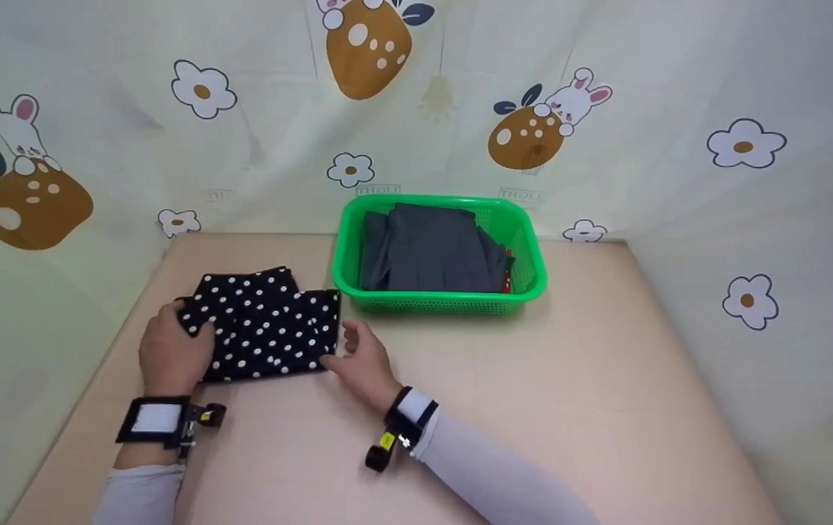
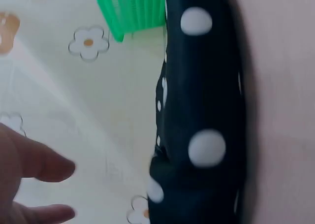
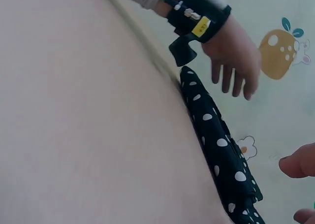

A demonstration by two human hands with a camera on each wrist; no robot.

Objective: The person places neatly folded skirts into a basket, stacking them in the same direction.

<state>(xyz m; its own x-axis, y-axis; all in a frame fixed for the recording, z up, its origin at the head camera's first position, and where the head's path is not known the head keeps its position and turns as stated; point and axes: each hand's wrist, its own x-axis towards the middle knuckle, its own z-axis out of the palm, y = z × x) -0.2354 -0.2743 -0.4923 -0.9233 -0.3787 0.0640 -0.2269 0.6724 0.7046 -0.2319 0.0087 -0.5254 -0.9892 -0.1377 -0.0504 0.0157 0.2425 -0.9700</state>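
Note:
A folded black cloth garment with white polka dots (image 1: 263, 328) lies on the table, left of the basket. Its folded edge fills the middle of the left wrist view as a thick dark band (image 2: 204, 96). My left hand (image 1: 176, 350) is at the garment's left end, thumb and fingers spread; the right wrist view has this hand (image 3: 236, 56) with fingers hanging loose above the cloth. Beside the right end is my right hand (image 1: 365, 364), its thumb near the lower corner and its fingers apart. Neither hand grips the cloth; whether fingertips touch it I cannot tell.
A green plastic basket (image 1: 445, 300) stands at the back of the table (image 1: 569, 408), holding folded dark grey cloth (image 1: 431, 248) and a bit of red fabric (image 1: 508, 271). Patterned curtain walls (image 1: 263, 138) enclose the table's back and sides.

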